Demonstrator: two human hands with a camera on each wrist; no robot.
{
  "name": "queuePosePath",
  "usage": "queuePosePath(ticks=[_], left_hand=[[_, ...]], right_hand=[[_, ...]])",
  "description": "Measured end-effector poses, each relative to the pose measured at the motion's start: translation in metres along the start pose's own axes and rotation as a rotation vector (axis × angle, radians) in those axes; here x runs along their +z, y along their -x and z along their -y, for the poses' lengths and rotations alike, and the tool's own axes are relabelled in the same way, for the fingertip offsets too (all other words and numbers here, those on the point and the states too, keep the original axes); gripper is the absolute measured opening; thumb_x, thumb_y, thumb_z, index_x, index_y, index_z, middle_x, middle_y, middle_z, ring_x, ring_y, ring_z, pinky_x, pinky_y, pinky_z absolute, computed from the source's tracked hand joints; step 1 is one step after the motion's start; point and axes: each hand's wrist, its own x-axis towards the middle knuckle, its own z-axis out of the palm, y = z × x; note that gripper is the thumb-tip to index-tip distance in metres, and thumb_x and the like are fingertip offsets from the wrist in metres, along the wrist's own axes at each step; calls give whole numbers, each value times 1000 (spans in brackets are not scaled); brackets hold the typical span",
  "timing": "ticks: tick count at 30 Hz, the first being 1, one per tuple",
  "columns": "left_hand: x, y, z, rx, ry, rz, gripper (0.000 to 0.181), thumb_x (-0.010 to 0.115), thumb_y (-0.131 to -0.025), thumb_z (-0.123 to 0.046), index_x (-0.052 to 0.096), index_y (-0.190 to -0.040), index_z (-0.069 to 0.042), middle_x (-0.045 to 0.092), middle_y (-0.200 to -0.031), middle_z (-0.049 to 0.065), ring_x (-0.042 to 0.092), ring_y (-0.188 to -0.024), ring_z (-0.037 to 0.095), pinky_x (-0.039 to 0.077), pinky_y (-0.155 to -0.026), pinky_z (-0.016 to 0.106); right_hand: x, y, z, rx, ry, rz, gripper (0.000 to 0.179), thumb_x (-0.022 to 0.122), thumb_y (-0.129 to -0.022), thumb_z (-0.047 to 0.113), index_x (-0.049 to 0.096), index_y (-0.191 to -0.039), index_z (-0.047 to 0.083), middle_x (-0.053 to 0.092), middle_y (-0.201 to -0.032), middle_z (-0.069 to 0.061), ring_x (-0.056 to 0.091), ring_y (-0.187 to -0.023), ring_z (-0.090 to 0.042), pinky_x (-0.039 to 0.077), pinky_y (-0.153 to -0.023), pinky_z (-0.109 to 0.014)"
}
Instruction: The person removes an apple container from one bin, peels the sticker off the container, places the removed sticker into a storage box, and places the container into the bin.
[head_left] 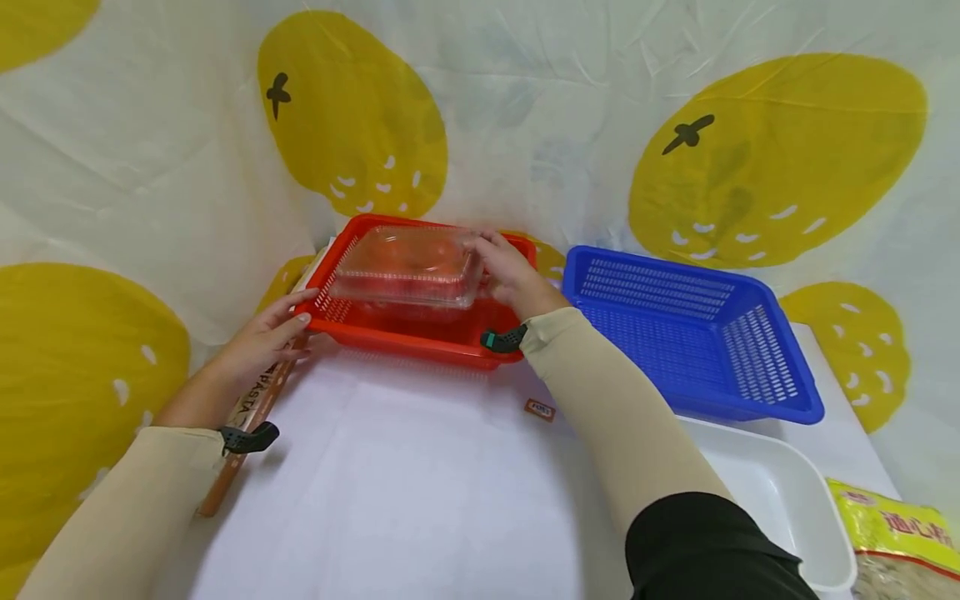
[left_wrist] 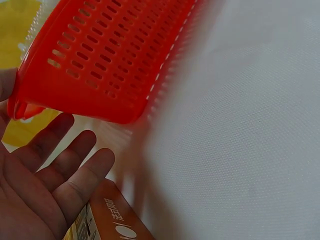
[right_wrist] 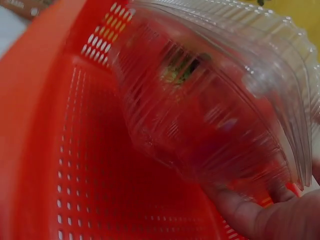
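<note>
A red slotted basket (head_left: 420, 337) stands on the white table. My right hand (head_left: 491, 254) grips the right end of a clear plastic lidded container (head_left: 408, 267) and holds it inside the basket, level with the rim. The right wrist view shows the container (right_wrist: 215, 100) tilted against the basket wall (right_wrist: 65, 150), with my fingers (right_wrist: 260, 215) curled under it. My left hand (head_left: 294, 312) lies with straight fingers at the basket's front left corner. In the left wrist view its fingers (left_wrist: 65, 160) are spread just below the basket (left_wrist: 110, 55).
A long orange pasta box (head_left: 247, 408) lies under my left hand at the table's left edge. A blue basket (head_left: 697, 333) sits to the right of the red one, with a white tray (head_left: 772, 492) and a pasta bag (head_left: 892, 533) nearer me. A small orange label (head_left: 540, 409) lies mid-table.
</note>
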Motion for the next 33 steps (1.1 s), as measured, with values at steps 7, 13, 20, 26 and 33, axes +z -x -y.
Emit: queuePosePath(ticks=[7,13,20,26,33], left_hand=[[1,1,-2,-9,-6,8,61,51,-114,-38,30,-170,-28,31,-167,23,54,-126,39,61,-96,37],[2,0,0,10,12,14,59,51,-114,-33,32,-169,-28,30,-165,24,57,-121,37,61,-94,37],[-1,2,3,8,1,7,60,51,-114,-34,30,-170,-27,30,-166,24,53,-126,44,61,-95,38],[-2,2,4,-4,-11,11,61,50,-114,-39,29,-170,-29,30,-168,22,47,-133,48,60,-96,39],[-3,0,5,21,-10,28,61,50,-114,-38,30,-170,-27,32,-166,22,50,-130,45,61,-95,38]], right_hand=[[-1,-16,-9,28,29,-38,61,71,-104,30,45,-159,29,47,-150,-6,50,-127,-34,56,-102,-54],[1,-19,-12,42,42,-8,63,72,-104,37,43,-160,31,47,-153,-5,49,-134,-34,56,-103,-54],[5,-21,-12,33,66,6,67,69,-105,39,40,-165,34,44,-160,-3,47,-139,-34,54,-106,-56],[6,-20,-12,36,100,-7,69,66,-107,39,34,-168,37,37,-168,1,44,-144,-33,50,-111,-56],[3,-20,-16,49,169,-10,72,66,-106,40,31,-169,38,40,-165,-1,44,-144,-31,52,-110,-53]])
